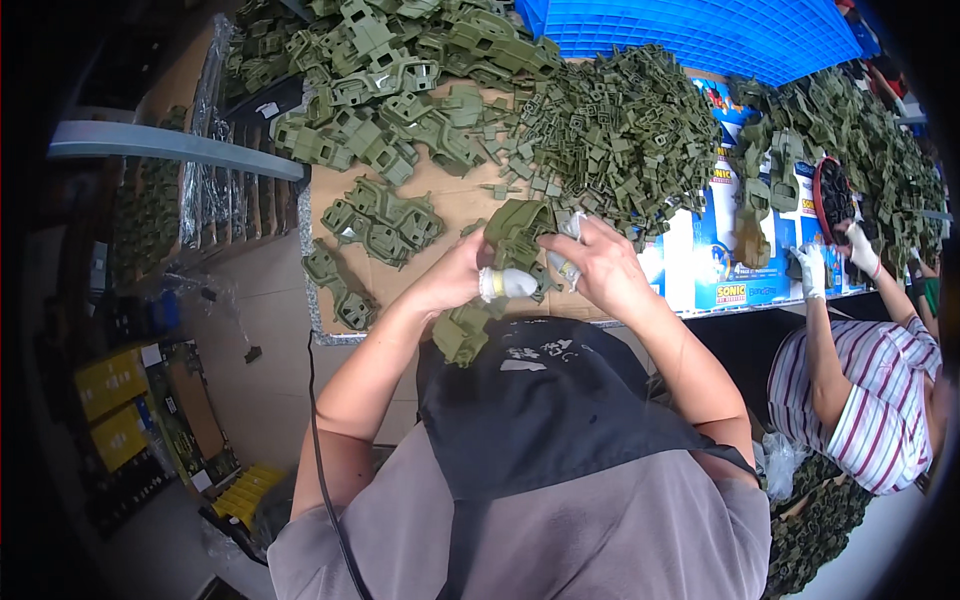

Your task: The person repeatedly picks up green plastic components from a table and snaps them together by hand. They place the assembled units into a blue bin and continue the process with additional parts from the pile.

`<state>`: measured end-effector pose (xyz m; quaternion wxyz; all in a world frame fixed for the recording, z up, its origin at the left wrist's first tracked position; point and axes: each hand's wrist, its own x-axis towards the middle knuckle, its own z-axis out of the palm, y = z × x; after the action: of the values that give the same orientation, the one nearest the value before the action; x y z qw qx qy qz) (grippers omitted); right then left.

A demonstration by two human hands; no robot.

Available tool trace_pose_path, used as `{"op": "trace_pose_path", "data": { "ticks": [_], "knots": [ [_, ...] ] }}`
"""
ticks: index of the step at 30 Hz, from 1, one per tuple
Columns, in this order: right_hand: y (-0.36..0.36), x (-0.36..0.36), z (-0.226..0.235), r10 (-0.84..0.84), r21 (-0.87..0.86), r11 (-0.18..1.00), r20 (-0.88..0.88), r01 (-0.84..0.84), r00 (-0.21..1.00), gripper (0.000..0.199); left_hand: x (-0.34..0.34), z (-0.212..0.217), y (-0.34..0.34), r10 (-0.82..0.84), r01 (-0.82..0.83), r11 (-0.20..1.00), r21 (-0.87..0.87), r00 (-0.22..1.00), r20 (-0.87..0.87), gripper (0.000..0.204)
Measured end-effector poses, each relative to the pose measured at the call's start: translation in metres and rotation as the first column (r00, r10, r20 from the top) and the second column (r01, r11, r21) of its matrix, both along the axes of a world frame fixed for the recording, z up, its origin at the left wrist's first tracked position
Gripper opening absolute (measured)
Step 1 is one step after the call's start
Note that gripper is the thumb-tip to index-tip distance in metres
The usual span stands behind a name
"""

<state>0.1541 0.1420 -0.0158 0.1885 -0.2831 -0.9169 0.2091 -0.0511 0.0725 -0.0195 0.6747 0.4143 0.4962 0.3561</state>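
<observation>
An olive-green plastic toy vehicle body (pixel 517 222) is held up over the near edge of the table, in front of my apron. My left hand (pixel 462 272) is closed on its left side, with a white covering on the fingers. My right hand (pixel 607 268), also with white coverings on some fingers, is closed against its right side; any small part between those fingertips is hidden. Just below my left hand, another green moulded piece (pixel 461 335) shows at the table edge; whether it joins the held body I cannot tell.
Green vehicle bodies (pixel 385 218) lie left on the cardboard-covered table (pixel 440 185), with more heaped behind. Small green parts (pixel 625 130) are piled at the right, before a blue crate (pixel 690 30). A co-worker in a striped shirt (pixel 860 390) handles things at the right. A metal bar (pixel 180 143) stands left.
</observation>
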Motion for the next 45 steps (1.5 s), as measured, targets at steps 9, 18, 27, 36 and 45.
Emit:
{"op": "trace_pose_path", "data": {
  "ticks": [9, 18, 27, 36, 45],
  "knots": [
    [-0.015, 0.003, -0.023, 0.044, -0.281, 0.954, -0.213, -0.104, 0.976, 0.032, 0.01, -0.001, -0.019, -0.026, 0.024, 0.999, -0.036, 0.998, -0.059, 0.053],
    [0.005, 0.002, -0.027, 0.078, -0.585, 0.751, -0.382, -0.307, 0.921, 0.028, -0.012, -0.022, -0.026, 0.082, -0.09, 0.99, -0.105, 0.993, -0.08, 0.051],
    [0.096, -0.003, -0.129, -0.461, 0.447, 0.856, 0.428, 0.261, 0.778, 0.017, -0.014, -0.029, -0.022, 0.588, -0.508, 0.779, -0.368, 0.795, 0.148, 0.045],
    [-0.008, 0.017, 0.018, 0.101, -0.381, 0.916, -0.092, -0.129, 0.991, 0.026, -0.002, -0.047, -0.036, 0.488, -0.376, 0.853, -0.362, 0.821, 0.297, 0.047],
    [-0.043, -0.009, 0.011, 0.411, -0.597, 0.75, 0.084, -0.284, 0.908, 0.039, 0.026, -0.045, -0.026, 0.352, -0.263, 0.915, -0.305, 0.89, 0.289, 0.036]
  ]
}}
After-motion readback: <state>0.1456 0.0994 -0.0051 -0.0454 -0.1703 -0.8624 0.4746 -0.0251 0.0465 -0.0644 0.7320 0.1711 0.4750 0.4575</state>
